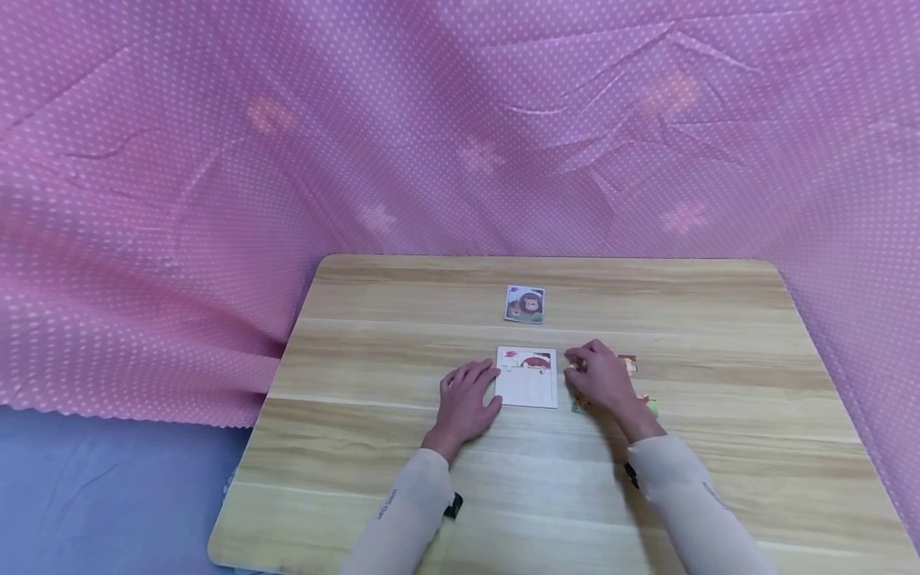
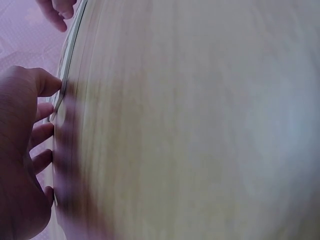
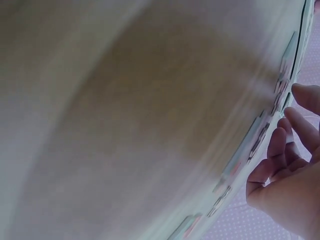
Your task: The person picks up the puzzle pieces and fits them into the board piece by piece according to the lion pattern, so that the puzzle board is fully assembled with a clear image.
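Head view shows a white puzzle board (image 1: 525,391) on a wooden table (image 1: 359,455), with coloured pieces (image 1: 536,362) filling its far strip and the nearer part plain white. Left of the board lies the left hand (image 1: 467,402), palm down, fingers spread and relaxed, grasping nothing; its fingertips and thumb reach the board's left edge. Just right of the board is the right hand (image 1: 600,377), thumb and fingers bent toward a small puzzle piece (image 1: 578,364); whether they pinch it or only reach for it, I cannot tell, and the right wrist view looks too flat along the tabletop to settle it. Farther right of the board, partly behind that hand, lie a red-brown piece (image 1: 628,363) and a green-and-red piece (image 1: 651,406); another green piece (image 1: 579,404) sits close to the board's near right corner. Beyond the board, apart from it, is a picture card (image 1: 525,305) with a lion-like face. Farther beyond the board hangs pink dotted cloth (image 1: 431,160). Pale sleeves (image 1: 402,511) extend on the board's near side.
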Demonstrator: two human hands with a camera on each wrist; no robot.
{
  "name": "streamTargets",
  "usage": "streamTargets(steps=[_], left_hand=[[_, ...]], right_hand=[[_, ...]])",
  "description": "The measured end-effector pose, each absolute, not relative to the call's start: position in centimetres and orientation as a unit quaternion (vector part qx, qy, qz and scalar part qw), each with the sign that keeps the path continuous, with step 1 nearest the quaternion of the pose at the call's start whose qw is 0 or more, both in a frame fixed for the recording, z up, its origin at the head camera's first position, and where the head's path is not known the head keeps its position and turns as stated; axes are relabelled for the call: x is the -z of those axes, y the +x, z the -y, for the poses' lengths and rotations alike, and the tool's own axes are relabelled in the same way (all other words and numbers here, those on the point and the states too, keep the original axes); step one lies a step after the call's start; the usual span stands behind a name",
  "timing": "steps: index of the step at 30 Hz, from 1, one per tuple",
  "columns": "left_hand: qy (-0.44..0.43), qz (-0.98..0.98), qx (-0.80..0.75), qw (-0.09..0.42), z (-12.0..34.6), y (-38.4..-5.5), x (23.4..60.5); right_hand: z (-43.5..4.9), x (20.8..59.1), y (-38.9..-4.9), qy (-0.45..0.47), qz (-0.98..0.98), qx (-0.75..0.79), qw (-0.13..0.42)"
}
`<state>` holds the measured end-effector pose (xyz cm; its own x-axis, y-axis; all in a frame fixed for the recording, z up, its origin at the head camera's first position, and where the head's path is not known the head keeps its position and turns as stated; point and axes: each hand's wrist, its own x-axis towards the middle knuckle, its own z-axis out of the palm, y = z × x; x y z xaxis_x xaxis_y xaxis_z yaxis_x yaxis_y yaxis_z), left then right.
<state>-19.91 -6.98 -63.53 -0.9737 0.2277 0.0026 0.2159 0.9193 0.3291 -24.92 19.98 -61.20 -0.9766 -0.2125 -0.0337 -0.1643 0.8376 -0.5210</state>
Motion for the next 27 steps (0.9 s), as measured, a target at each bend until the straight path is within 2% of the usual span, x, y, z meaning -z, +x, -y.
streamTargets(steps=[16, 27], left_hand=[[0.105, -0.979, -0.171, 0.026, 7.05, -19.97, 63.28], [0.107, -0.979, -0.173, 0.026, 7.11, -19.95, 63.03]], right_hand=[[-20.63, 60.76, -24.24, -0.110, -0.961, 0.244, 0.066], [-20.98, 60.37, -24.22, -0.135, -0.966, 0.216, 0.054]])
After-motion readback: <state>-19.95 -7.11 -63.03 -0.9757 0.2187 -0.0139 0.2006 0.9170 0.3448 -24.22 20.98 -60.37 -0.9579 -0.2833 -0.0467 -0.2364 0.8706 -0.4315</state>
